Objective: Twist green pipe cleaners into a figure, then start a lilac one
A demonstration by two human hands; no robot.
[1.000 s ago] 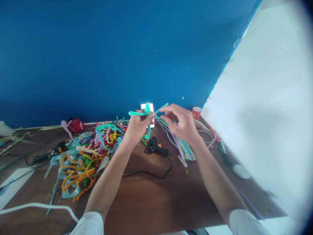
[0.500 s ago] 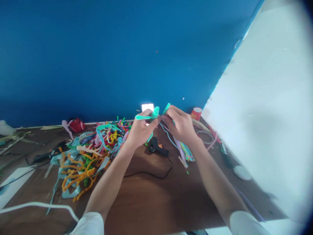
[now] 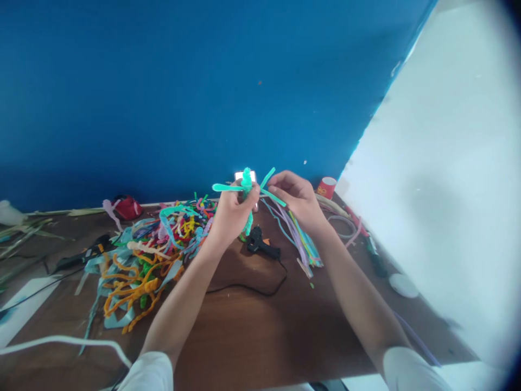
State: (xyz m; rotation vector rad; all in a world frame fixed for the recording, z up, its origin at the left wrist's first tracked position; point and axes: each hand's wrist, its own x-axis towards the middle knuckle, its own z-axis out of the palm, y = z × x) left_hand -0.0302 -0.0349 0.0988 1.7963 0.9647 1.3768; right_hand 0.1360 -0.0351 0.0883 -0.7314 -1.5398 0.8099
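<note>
Drawn apart, leaving room, right hand [image 3: 300, 200] seems spread, left hand [image 3: 232, 216] pinches green figure [image 3: 246, 178].

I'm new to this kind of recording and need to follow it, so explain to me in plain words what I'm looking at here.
There is no machine: a person works with two bare hands, the left grip and the right grip. The camera is worn on the person's head, looking forward and down, so the forearms reach in from the bottom.

The left grip holds a green fuzzy piece with a coiled top. The right grip is beside its loose strands; I cannot tell whether it touches them.

On the brown table lie a colorful pile of fuzzy stems to the left, a black glue gun in the middle and a bundle of pale strands to its right.
</note>
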